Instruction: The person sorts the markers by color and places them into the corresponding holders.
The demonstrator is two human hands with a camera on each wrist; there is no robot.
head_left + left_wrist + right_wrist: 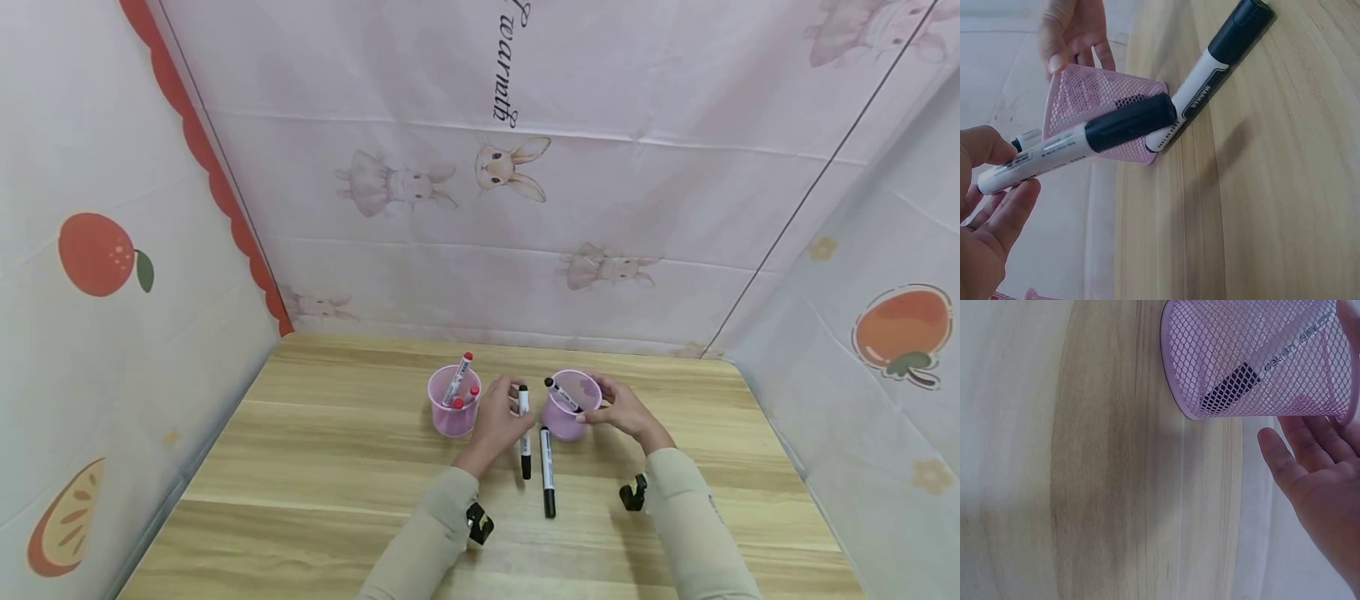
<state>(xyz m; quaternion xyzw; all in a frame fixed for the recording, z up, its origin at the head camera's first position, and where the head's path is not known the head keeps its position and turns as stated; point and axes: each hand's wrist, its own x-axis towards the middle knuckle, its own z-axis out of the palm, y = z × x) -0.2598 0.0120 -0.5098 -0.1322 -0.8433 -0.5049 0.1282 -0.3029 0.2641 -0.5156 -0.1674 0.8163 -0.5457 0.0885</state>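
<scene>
My left hand (498,423) pinches a black-capped white marker (525,446) near its white end, and in the left wrist view the cap points away from the fingers, over the table. On the right, a pink mesh pen cup (564,427) stands upright with one black marker (566,396) leaning inside it. My right hand (626,414) grips that cup at the rim, thumb at the front and fingers round the far side. A second black-capped marker (548,475) lies on the table just in front of the cup, its white end close to the base.
Left of my left hand stands another pink mesh pen cup (453,423) with several red-capped markers (456,385) in it. Wood-grain table (315,450) runs back to a printed cloth wall (465,287), with cloth walls at both sides too.
</scene>
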